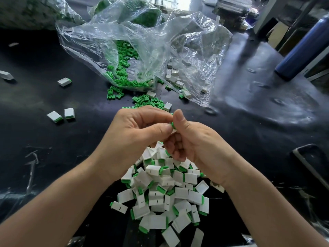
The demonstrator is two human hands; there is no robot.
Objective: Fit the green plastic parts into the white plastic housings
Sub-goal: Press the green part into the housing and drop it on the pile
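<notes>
My left hand point(137, 129) and my right hand point(194, 141) meet above the dark table, fingertips together. Between them sits a small green part point(172, 125) against a white housing point(173, 131), both mostly hidden by my thumbs. Both hands pinch this pair. Below my hands lies a pile of white housings with green parts fitted point(165, 195). Loose green parts point(142, 100) spill from a clear plastic bag point(124, 56) beyond my hands. Empty white housings point(175, 78) lie inside a second clear bag on the right.
A few fitted housings point(61, 114) lie scattered at the left, another point(64, 81) farther back. A blue bottle point(302, 50) stands at the right edge. A dark tray corner point(309, 157) sits at the right. The table point(249, 107) is black and glossy.
</notes>
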